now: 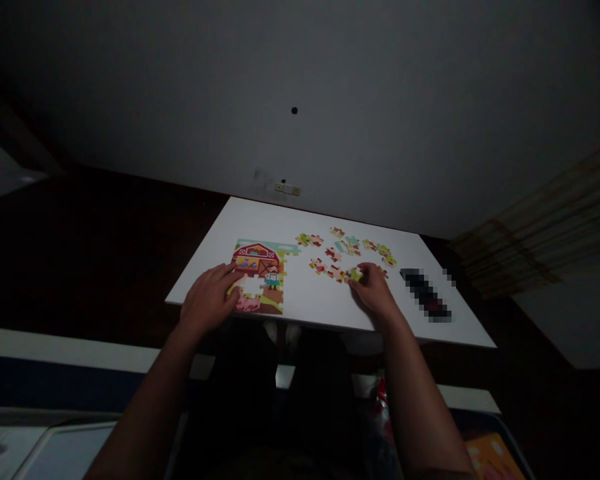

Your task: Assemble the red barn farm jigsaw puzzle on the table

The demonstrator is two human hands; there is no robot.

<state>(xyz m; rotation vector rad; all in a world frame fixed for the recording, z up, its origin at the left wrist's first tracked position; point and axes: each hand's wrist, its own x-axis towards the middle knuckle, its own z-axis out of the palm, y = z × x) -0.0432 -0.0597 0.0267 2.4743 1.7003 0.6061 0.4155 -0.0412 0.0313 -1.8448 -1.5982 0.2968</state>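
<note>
A person sits at a small white rectangular table (300,300) in a dim room, both bare forearms reaching forward. The left hand (209,300) lies flat, fingers spread, on the near left edge of a partly assembled colourful cardboard jigsaw puzzle (263,270) showing a red barn, with a white gap just beside the fingertips; it grips nothing. The right hand (375,290) rests on the table to the right, fingertips closed around a small green and yellow puzzle piece (355,274), though the dim light makes the pinch hard to confirm. Loose multicoloured puzzle pieces (347,248) lie scattered beyond that hand, toward the far edge. A dark, blurred oblong object (425,293) lies near the right edge.
</note>
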